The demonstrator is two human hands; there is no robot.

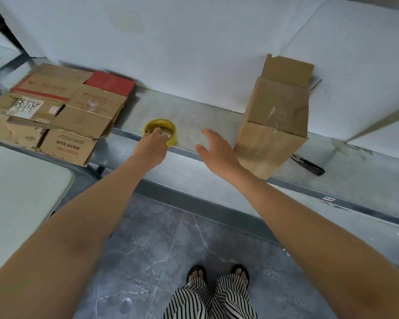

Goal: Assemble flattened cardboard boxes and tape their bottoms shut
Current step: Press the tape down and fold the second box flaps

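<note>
You're fetching tape for the bottom seam.
Your left hand point(151, 146) clamps its fingers on the tape roll point(161, 122) mid-frame; right hand point(217, 150) fingers apart. Next, likely carry it to the box point(276, 116) at right.

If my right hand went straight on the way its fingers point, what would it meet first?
Likely the white back panel: the right hand points over bare shelf, just right of the tape roll the left hand holds. Depth is unclear.
</note>
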